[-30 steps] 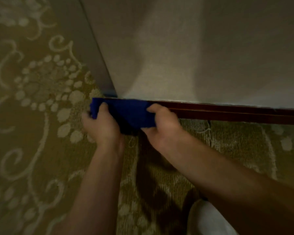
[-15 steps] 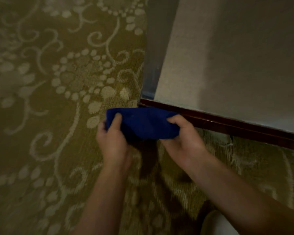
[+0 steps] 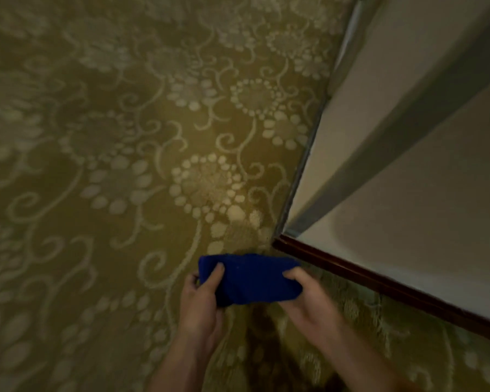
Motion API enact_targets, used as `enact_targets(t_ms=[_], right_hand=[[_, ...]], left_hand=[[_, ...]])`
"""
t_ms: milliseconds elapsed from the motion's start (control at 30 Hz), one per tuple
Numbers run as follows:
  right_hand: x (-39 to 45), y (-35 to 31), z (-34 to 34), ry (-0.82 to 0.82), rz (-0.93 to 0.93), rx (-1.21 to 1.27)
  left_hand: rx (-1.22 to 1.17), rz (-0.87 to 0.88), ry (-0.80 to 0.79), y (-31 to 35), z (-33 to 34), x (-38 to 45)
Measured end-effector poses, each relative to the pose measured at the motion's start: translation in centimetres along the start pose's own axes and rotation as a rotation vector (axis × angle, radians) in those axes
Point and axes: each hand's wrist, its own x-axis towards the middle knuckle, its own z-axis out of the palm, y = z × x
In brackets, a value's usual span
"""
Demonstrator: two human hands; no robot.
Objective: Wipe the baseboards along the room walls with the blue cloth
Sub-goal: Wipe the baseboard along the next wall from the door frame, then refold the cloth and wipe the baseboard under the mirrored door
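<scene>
Both hands were closed on the blue cloth [image 3: 249,281]: left hand [image 3: 200,304] pinched its left end w/ thumb on top, right hand [image 3: 309,301] gripped the right end. Cloth was stretched between them as a folded band, held just above the carpet [image 3: 96,165], near the end of the dark wood baseboard [image 3: 379,281] but apart from it, no contact visible.

Judgement: the step in hand looked like regripping or refolding the cloth at the wall corner before wiping resumes. To do it well: keep the fold thick and flat so a clean face meets the wood, press along the top edge and front face together, and run it in one direction w/ steady pressure. The top lip prob collects the most dust, so fingers should ride over it. Keep the cloth off the carpet pile, else lint transfers.

Surface & room: baseboard was glossy reddish-brown, ran from the corner toward the lower right under a pale wall [image 3: 408,216]. At the corner a grey strip [image 3: 309,154] ran away up the frame along the wall foot; can't tell if it's baseboard too. Carpet was olive-gold w/ pale floral and scroll pattern. Light was dim, frame slightly blurred.
</scene>
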Motion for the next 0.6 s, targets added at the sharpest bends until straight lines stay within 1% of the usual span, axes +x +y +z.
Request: enact_targets(t_ms=[100,200,300,367,467,600], right_hand=[[0.0,0.5,2.9,0.073,-0.048,-0.085],[3.5,1.2,4.5,0.112,-0.123,-0.158],[7.6,3.6,4.9,0.129,-0.169,-0.105],[9.4,6.0,5.0,0.163,-0.146,-0.031],[10.5,8.0,5.2,0.172,-0.097,0.020],[12.1,7.5,4.8,0.146,-0.083,-0.145]], left_hand=[[-0.019,0.005,0.046,1.4,-1.0,-0.5],[-0.016,0.053,0.049,2.3,-2.0,3.3],[0.002,0.101,0.078,2.8,-3.5,7.8],[0.023,0.125,0.110,3.1,-4.5,10.4],[0.014,0.080,0.087,3.1,-5.3,12.8],[-0.026,-0.003,0.025,2.6,-6.2,14.0]])
